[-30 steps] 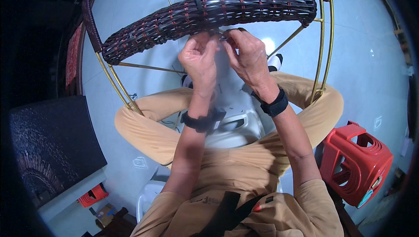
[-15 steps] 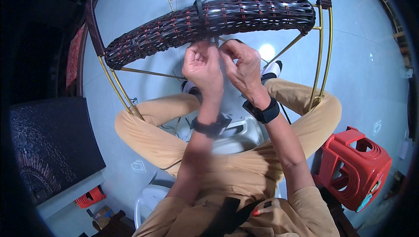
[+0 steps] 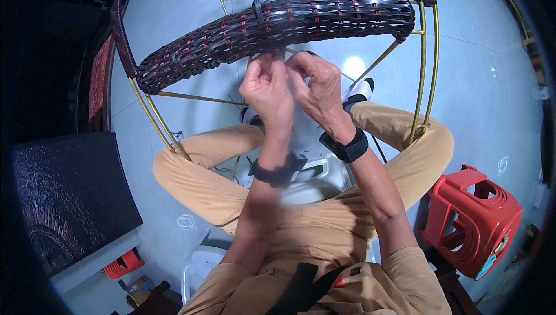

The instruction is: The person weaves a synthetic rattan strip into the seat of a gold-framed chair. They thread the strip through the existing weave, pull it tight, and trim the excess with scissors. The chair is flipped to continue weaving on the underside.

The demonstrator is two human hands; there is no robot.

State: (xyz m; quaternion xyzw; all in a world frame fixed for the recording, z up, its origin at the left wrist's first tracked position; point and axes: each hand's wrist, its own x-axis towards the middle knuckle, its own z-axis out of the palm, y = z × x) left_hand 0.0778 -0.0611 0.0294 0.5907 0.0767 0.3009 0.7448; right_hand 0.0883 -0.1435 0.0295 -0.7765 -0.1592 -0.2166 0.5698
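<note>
Both hands are raised to the underside of a woven rattan band [image 3: 278, 25] stretched across a brass-coloured chair frame [image 3: 427, 71]. The left hand [image 3: 267, 89] and right hand [image 3: 315, 86] are held together, knuckles nearly touching, fingertips bunched and pressed just below the weave; a thin strand appears to be pinched there, though what is gripped cannot be told for certain. The band lies directly beyond and above the fingertips, its long axis running left to right across both hands, and neither hand is clearly nearer. A red plastic stool [image 3: 472, 222] stands well to the right of the fingers, and a dark panel [image 3: 69, 199] well to the left. No package or label can be made out.
</note>
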